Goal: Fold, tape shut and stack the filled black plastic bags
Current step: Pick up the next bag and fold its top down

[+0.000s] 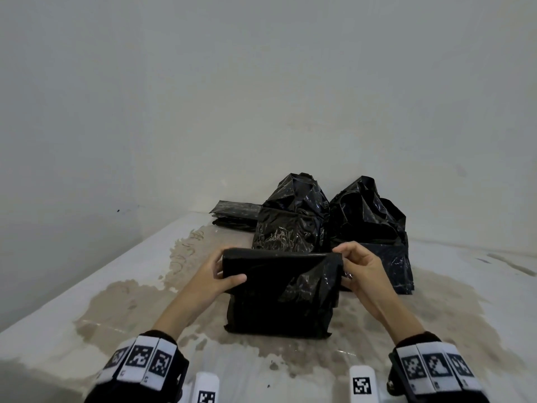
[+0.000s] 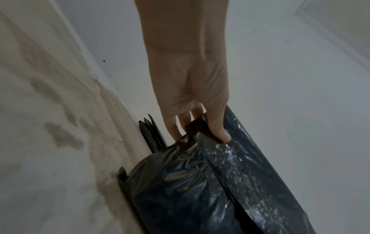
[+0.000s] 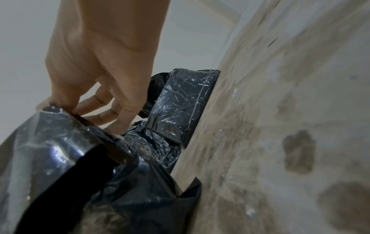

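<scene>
A filled black plastic bag (image 1: 279,303) stands on the stained white table (image 1: 87,315) right in front of me, its top folded over toward me. My left hand (image 1: 223,276) pinches the left end of the fold (image 2: 210,134), thumb on the front and fingers behind. My right hand (image 1: 353,266) pinches the right end of the fold (image 3: 66,114), where the plastic bunches. Behind it stand two open-topped filled black bags (image 1: 293,216) (image 1: 372,222). A taped flat bag (image 1: 389,266) (image 3: 180,101) lies at the right under the second one.
A low stack of flat black bags (image 1: 235,216) lies at the back left against the grey wall (image 1: 261,82). Brown stains spread over the table around the bags. Two white marker blocks (image 1: 206,388) (image 1: 361,383) sit at the near edge.
</scene>
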